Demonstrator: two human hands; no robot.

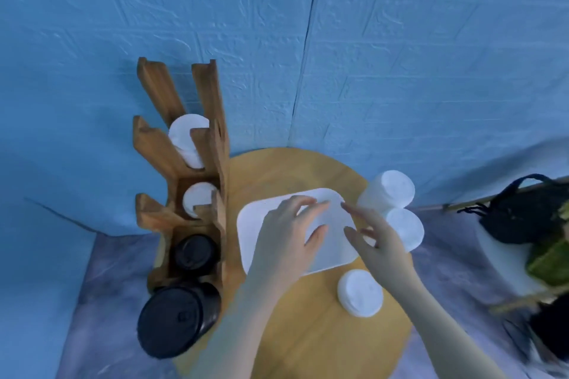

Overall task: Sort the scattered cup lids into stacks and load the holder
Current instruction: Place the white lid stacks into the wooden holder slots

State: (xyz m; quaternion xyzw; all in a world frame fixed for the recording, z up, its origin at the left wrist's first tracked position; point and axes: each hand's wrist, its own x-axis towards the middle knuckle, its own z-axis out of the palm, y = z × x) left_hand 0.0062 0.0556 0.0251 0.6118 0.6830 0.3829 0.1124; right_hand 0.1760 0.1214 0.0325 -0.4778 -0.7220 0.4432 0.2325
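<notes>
head cam only here, looking down at a round wooden tabletop (295,332) sitting against a blue textured wall (338,40). a white tray (255,224) is lying flat in the middle of it, and both hands are hovering over the tray. the left hand (286,237) is sitting over the tray's centre with its fingers (303,201) spread apart and relaxed, not gripping anything as far as it's showing. the right hand (378,243) is coming in from the right edge of the tray, fingers (349,209) also splayed apart and holding nothing; whether the tips are actually touching the tray is hard to tell with the blur.

the lids are sitting in a few spots. a short stack of white lids (360,292) is resting on the tabletop just in front of the tray. two taller white stacks are lying on their sides at the right rim: the far stack (391,191) and the near stack (406,228), the latter partly behind the right hand.

the wooden holder (181,169) is standing at the left edge of the tabletop. its top slot is holding large white lids (186,138), the next one small white lids (198,198), then small black lids (194,252), and large black lids (172,320) at the bottom.

a black bag (523,212) is sitting off to the right.
</notes>
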